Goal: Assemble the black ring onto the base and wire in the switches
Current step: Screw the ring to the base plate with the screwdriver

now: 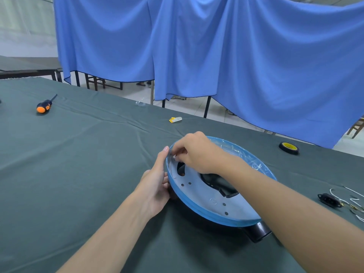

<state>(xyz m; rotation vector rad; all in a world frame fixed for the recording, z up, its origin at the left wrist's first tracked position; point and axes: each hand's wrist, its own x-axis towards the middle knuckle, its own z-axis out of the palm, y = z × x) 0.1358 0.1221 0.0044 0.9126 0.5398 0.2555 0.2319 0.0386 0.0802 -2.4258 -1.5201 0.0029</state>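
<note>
Upper left of frame: orange-and-black screwdriver (44, 106) lying on the dark green cloth of the surface (78, 154), well apart from everything else. Upper centre: a small yellow-and-white item (175, 119), too small to identify. Centre: left hand (155, 184) at the left edge of the base (206, 196), thumb laid along the rim, fingers tucked under it, grip closed on that edge. Just right of the thumb, right hand (195, 154) reaches over the rim, fingertips pinched together on a small white bit (174, 157); cannot tell what it is. Base is a round grey disc with a blue film-covered rim, tilted, in the lower centre-right. A black part (258, 232) shows beneath it and through its cutouts. Right of the base: roll of black tape (289, 148) lying flat. Far right edge: black connector (330, 200) with white wires (354, 194) beside it. Blue curtain (256, 66) fills the background.
</note>
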